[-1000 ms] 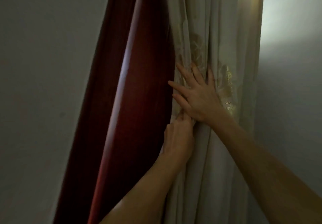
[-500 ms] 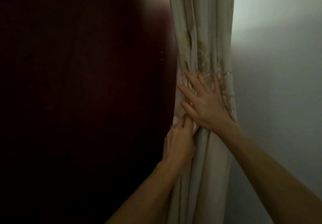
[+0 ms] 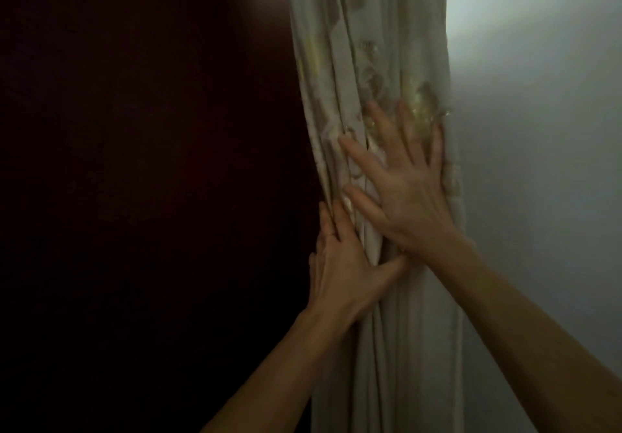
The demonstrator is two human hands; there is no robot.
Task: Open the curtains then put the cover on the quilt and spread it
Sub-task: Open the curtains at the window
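My right hand (image 3: 409, 193) has slid higher with fingers (image 3: 361, 156) spread flat on the bunched cream curtain (image 3: 387, 348), my left hand (image 3: 340, 264) pressing its left edge, thumb out, dark red surface (image 3: 151, 197) left, pale wall (image 3: 538, 129) right

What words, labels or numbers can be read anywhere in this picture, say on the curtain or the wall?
None: no text shows in this view.
The cream curtain bears only a blurred golden pattern, not letters.
The dark red surface to its left and the pale wall to its right carry no writing.
The left hand and right hand rest on the gathered folds, so whatever lies under them is hidden.
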